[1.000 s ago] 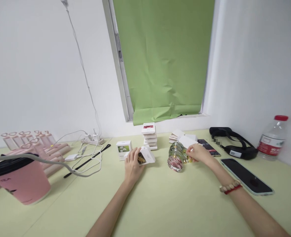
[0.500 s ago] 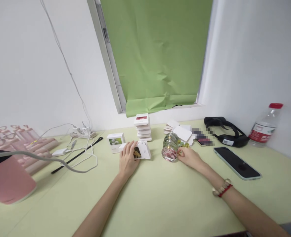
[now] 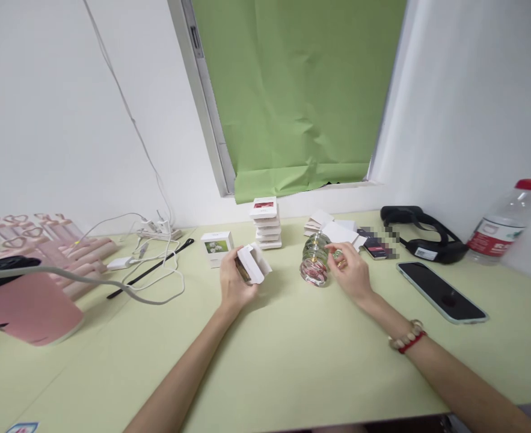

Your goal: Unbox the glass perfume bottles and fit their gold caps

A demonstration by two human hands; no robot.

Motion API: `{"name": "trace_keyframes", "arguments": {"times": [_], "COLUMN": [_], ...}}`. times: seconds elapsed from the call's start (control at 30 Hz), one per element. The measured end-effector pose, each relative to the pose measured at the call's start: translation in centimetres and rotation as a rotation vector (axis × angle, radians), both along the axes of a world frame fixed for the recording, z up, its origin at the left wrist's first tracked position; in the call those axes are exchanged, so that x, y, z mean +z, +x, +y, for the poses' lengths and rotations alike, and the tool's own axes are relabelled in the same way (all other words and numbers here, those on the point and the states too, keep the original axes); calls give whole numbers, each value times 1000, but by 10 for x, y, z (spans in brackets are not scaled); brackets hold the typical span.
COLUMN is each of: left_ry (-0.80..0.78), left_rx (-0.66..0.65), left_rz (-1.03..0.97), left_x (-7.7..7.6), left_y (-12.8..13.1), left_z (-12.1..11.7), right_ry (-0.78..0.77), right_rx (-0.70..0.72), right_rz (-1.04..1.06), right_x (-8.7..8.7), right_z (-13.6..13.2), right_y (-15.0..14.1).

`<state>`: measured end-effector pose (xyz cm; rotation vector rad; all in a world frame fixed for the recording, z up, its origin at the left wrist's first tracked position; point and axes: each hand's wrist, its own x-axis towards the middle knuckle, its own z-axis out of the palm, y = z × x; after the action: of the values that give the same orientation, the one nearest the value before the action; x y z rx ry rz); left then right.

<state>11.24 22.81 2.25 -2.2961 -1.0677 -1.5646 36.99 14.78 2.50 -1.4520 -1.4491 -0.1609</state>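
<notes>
My left hand (image 3: 233, 281) grips a small white box (image 3: 251, 264), tilted up off the pale green table (image 3: 292, 361) with its flap end raised. A round glass perfume bottle (image 3: 314, 264) with a pink base lies on its side just right of it. My right hand (image 3: 353, 273) rests beside the bottle, fingers curled around its gold cap end (image 3: 340, 260). Behind the left hand stands another white box with a flower picture (image 3: 217, 247). A stack of white boxes (image 3: 265, 224) rises further back.
A pink cup with a black lid (image 3: 21, 300) sits at the left edge, with pink tubes (image 3: 53, 240) and white cables (image 3: 148, 264) behind. At the right are a phone (image 3: 441, 291), a black strap device (image 3: 421, 237), a water bottle (image 3: 502, 222) and flat white cards (image 3: 332, 228).
My left hand has lifted and tilted the small white box, which lay flat before. My right hand stays at the bottle's cap end. The view shifted slightly.
</notes>
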Motion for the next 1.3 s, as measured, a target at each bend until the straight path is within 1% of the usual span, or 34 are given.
{"name": "trace_keyframes", "arguments": {"times": [0.07,0.13,0.23,0.3,0.37,0.43,0.53,0.63,0.67,0.73,0.83,0.93,1.07,1.2,1.3], "left_ry": [13,30,89,119,121,122,129,102,90,97,171,209,199,213,231], "left_rx": [-70,-141,-201,-203,-193,-190,-193,-168,-166,-198,-241,-196,-165,-187,-221], "left_rz": [-6,30,129,209,268,280,204,153,182,317,525,603,572,488,465], "left_x": [-1,-1,-2,-3,-4,-5,-7,-8,-9,-9,-9,-9,-11,-13,-13], "left_y": [3,7,16,20,24,26,28,29,30,30,29,29,30,34,37], "left_z": [-4,-8,-16,-21,-24,-26,-27,-29,-31,-33,-34,-33,-30,-31,-34], "right_ry": [158,229,256,231,177,121,74,69,67,50,-4,-67,-112,-131,-93], "right_rx": [91,191,315,346,354,345,313,279,278,312,405,470,500,419,393], "right_rz": [-1,-57,-220,-318,-346,-311,-258,-246,-249,-274,-327,-337,-358,-370,-353], "right_x": [0,-1,-4,-5,-5,-6,-7,-6,-6,-5,-6,-7,-6,-5,-8], "right_z": [-5,-10,-17,-20,-21,-21,-20,-19,-19,-18,-18,-19,-23,-22,-18], "right_y": [-12,-25,-43,-51,-56,-57,-56,-55,-55,-54,-54,-55,-58,-58,-58]}}
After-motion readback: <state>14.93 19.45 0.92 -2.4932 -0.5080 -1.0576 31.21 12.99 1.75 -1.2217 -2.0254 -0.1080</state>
